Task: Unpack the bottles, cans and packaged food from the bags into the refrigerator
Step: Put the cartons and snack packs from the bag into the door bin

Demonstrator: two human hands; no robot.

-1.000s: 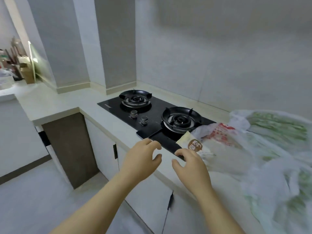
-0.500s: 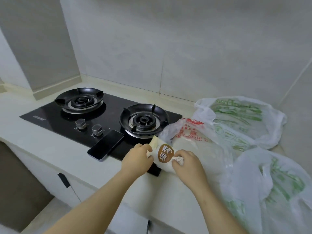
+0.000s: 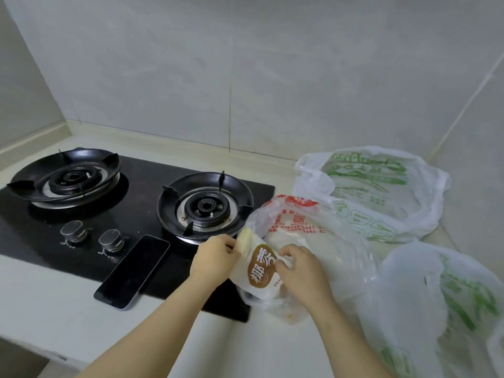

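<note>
A: What is different now, compared with one second ago?

B: At that time both hands were in the air in front of the counter (image 3: 54,309), holding nothing. Now they are on the food packet (image 3: 260,271), low and a little right of the centre of the frame. The left hand (image 3: 215,261) pinches its upper left corner between thumb and fingers. The right hand (image 3: 302,271) has its fingers curled on the right edge.

A: Is the right hand holding only the packet?

B: It seems so, but the thin plastic is blurred there, so some film of the bag is perhaps caught under the fingers.

A: And where is the packet exactly?

B: It is in the mouth of the red-printed bag (image 3: 300,230), tilted up, with the brown round label toward the camera. More of the label shows than half a second ago, so I judge that the packet is coming out. Its lower end is still inside the plastic.

A: What does this mean for the task?

B: The unpacking is only at the beginning. Two green-printed bags (image 3: 381,197) lie to the right and look full, and the refrigerator is not in the frame. A phone (image 3: 133,271) lies on the front edge of the gas hob (image 3: 136,192), just left of the hands, so the packet should go up and not slide to the left.
</note>
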